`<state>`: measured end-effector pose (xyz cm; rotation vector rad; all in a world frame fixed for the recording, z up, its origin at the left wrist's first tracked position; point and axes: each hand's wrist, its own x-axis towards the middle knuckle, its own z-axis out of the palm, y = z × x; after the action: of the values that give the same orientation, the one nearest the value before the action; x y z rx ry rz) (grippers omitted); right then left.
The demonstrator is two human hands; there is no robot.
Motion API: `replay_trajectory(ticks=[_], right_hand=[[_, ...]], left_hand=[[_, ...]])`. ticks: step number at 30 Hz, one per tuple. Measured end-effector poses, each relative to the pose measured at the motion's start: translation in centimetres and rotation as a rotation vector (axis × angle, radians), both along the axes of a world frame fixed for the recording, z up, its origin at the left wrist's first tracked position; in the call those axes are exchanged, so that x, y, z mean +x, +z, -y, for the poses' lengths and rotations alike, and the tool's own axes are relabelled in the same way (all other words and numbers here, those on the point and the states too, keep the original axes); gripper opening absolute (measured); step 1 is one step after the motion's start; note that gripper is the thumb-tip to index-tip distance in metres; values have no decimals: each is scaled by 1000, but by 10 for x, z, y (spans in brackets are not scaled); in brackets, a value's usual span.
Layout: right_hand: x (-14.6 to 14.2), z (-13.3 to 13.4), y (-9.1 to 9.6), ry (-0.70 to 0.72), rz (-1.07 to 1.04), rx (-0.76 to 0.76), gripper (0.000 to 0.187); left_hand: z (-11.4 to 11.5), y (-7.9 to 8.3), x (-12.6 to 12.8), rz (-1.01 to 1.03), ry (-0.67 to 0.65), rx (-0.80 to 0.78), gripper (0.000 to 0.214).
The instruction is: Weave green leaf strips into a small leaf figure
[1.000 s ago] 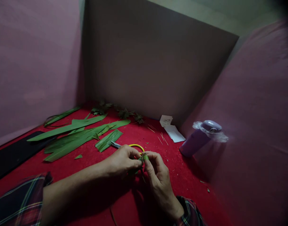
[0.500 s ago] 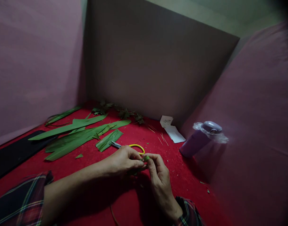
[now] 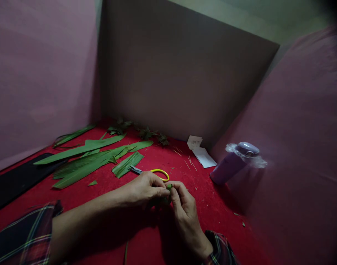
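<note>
My left hand [image 3: 143,190] and my right hand [image 3: 185,209] meet over the red cloth [image 3: 218,213], fingertips pinched together on a small folded green leaf piece [image 3: 169,187]. Most of the piece is hidden between the fingers. Just behind the hands lie scissors with a yellow handle [image 3: 159,172], blades pointing left. Both sleeves are plaid.
Long green leaf strips [image 3: 88,158] lie at the left, with a dark flat board [image 3: 16,180] beside them. Small leafy sprigs [image 3: 146,133] sit by the back wall. White paper [image 3: 203,154], thin sticks [image 3: 189,162] and a purple bottle [image 3: 231,162] lie at the right. Walls close in on three sides.
The hands have drawn closer together and slightly lower; less of the green leaf piece shows between the fingertips than before.
</note>
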<state>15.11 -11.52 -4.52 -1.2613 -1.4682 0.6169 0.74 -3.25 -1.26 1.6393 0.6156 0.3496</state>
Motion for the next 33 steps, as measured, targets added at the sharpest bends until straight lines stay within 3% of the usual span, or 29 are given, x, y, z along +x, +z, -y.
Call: replay_trajectory(ticks=[7,16,21,28,33], right_hand=[[1,-2,-2,-6,98,109,18],[2,-1,1,-10,62,142,20],[4,-1,1,-32,-87,3,21],[3,-6,2,39,-516,-317,25],[5,-6,5,102,-560,-322,26]], left_hand=[[0,0,0,-45,-4,26,39],[1,1,-1,-48,1,15,39],[0,1,-2,-32,49,75,37],[-1,3,-2,-45,79,112,44],[-2,0,-2,-57,106,168,47]])
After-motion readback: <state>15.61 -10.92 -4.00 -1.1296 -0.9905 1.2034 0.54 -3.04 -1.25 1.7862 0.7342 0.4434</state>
